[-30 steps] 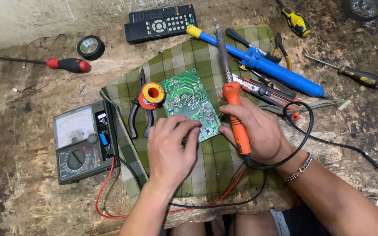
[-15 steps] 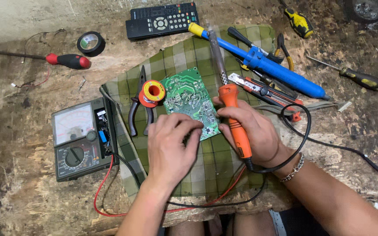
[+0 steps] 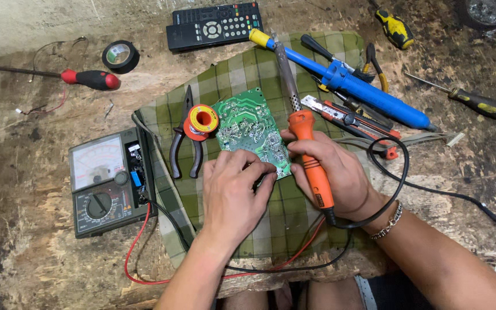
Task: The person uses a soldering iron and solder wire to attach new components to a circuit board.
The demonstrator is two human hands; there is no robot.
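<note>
— How do the hands sit?
— Left hand [image 3: 233, 192] lies palm down, fingers curled, tips pinched together at its right edge. Right hand [image 3: 334, 172] is closed in a fist-like grip, thumb forward.
— Wrists?
— Both forearms angle inward; the right wrist seems slightly bent.

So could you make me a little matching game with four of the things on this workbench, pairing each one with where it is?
Things:
1. green circuit board
2. orange-handled soldering iron
3. black remote control
4. grey analogue multimeter

Places:
A. at the top, beyond the green checked cloth
B. gripped in the right hand
C. left of the cloth, with a red lead running from it
D. on the cloth, under the left hand fingertips

Pairs: 1-D, 2-B, 3-A, 4-C
</note>
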